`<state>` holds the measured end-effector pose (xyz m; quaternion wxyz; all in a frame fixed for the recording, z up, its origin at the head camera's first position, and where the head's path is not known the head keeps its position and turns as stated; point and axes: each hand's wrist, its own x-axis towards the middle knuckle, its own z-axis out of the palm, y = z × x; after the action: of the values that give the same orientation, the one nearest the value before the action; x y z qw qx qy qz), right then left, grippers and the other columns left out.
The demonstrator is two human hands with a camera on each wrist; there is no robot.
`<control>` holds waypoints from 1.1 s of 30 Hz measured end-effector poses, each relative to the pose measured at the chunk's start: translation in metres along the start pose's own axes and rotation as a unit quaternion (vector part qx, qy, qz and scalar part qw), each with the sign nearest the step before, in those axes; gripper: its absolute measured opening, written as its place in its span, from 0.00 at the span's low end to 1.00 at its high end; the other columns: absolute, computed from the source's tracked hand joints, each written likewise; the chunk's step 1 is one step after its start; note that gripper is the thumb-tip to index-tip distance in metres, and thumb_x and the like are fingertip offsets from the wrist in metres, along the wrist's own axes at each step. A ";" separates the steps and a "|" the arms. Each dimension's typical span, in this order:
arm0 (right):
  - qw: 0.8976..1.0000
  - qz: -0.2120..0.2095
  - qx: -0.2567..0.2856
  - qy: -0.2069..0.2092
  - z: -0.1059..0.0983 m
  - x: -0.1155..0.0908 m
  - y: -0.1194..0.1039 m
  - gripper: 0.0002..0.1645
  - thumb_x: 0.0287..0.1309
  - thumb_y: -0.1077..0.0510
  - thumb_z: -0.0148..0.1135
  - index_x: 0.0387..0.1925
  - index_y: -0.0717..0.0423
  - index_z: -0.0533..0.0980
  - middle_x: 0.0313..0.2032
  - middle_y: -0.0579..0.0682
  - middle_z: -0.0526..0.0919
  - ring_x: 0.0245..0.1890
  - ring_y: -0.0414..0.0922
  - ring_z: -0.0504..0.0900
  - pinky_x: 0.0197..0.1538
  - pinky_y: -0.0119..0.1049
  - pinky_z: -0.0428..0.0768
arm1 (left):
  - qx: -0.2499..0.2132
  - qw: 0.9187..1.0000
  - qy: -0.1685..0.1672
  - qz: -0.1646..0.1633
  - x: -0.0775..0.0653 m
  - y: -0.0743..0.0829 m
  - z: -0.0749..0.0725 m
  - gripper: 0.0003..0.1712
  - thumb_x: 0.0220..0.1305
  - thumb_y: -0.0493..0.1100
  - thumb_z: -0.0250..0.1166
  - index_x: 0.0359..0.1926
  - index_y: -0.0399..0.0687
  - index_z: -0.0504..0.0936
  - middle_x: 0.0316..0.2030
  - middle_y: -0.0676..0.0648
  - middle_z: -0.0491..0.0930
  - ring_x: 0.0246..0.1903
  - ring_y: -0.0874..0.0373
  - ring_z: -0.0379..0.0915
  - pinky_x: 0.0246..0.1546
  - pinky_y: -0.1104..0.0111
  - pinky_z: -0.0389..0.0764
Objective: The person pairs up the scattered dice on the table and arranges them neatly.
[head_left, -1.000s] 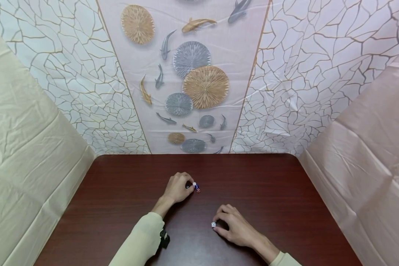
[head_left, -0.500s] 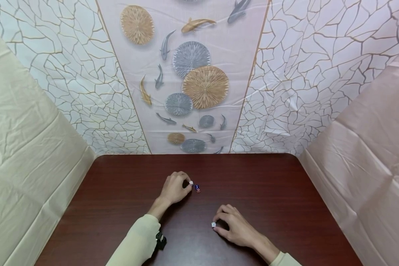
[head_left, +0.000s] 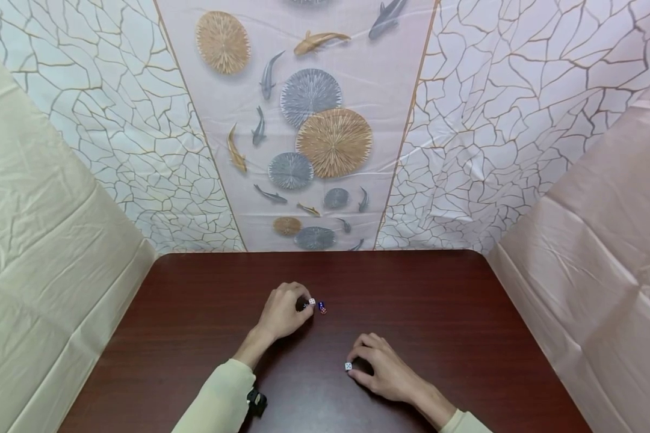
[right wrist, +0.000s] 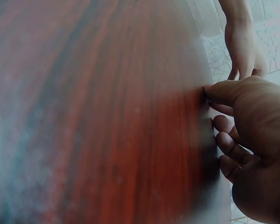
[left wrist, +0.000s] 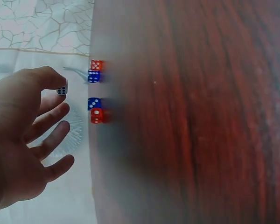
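Observation:
In the head view, my left hand pinches a white die between thumb and fingertips. The left wrist view shows this white die held above the level of two pairs of dice. One pair is a red die beside a blue die; the other is a blue die beside a red die. A gap separates the pairs. Nearer me, my right hand pinches another white die low over the table. In the right wrist view, the thumb hides that die.
The dark red-brown wooden table has rounded far corners. Behind it hangs a patterned cloth, and beige cloth closes off both sides. A black device sits at my left sleeve.
My left hand has shifted a little left with its white die, then slightly back toward me; the left forearm moved down and left. My right hand has stayed still.

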<state>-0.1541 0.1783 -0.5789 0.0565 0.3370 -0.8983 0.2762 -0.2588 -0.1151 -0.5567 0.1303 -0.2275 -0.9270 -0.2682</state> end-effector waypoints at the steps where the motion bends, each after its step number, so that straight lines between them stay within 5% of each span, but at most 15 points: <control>1: 1.000 0.000 0.000 0.000 0.000 0.000 0.000 0.09 0.65 0.55 0.82 0.44 0.44 0.89 0.45 0.38 0.83 0.50 0.32 0.75 0.58 0.44 0.80 | -0.003 1.000 0.000 0.001 -0.001 0.001 -0.001 0.06 0.67 0.44 0.78 0.41 0.49 0.92 0.51 0.44 0.93 0.54 0.40 0.89 0.56 0.45 0.88; 19: 1.000 -0.006 0.001 0.004 0.001 0.000 0.001 0.09 0.65 0.55 0.82 0.43 0.43 0.89 0.44 0.39 0.83 0.49 0.32 0.75 0.59 0.44 0.80 | -0.013 1.000 -0.001 0.012 -0.028 0.013 -0.012 0.06 0.62 0.42 0.79 0.39 0.52 0.90 0.42 0.52 0.92 0.44 0.50 0.88 0.47 0.56 0.87; 33: 1.000 -0.011 -0.006 0.005 0.002 0.001 0.002 0.09 0.64 0.55 0.83 0.43 0.43 0.88 0.45 0.37 0.83 0.49 0.32 0.75 0.58 0.43 0.79 | -0.025 0.997 -0.043 0.050 -0.056 0.031 -0.006 0.05 0.68 0.44 0.79 0.41 0.54 0.91 0.42 0.55 0.92 0.47 0.57 0.89 0.54 0.58 0.88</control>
<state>-0.1554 0.1780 -0.5808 0.0656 0.3452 -0.8959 0.2719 -0.1945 -0.1145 -0.5583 0.0977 -0.2881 -0.9121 -0.2749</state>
